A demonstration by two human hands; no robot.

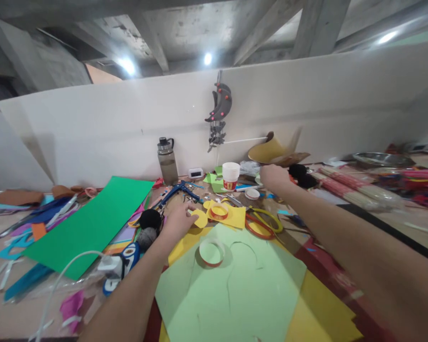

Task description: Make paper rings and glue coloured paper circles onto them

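Observation:
My left hand [178, 222] pinches the edge of a yellow paper circle [200, 219] between thumb and fingers. Stretched far forward, my right hand [274, 177] is closed, with its fingertips hidden behind it; a bit of pale green shows at its left side. In front of me lies a light green sheet [249, 294] with pencil curves on it, on top of yellow sheets [317, 308]. A white ring with a red rim [211, 252] rests on the green sheet. Just beyond, a second ring [219, 212] sits on yellow paper scraps [237, 216].
Scissors with orange [259, 227] and yellow handles [271, 221] lie right of the rings. Paper cups [230, 176], a cup bottom [252, 194], a blue glue gun [180, 191] and a bottle [167, 161] stand behind. A green sheet [96, 223] and yarn balls [150, 219] are left.

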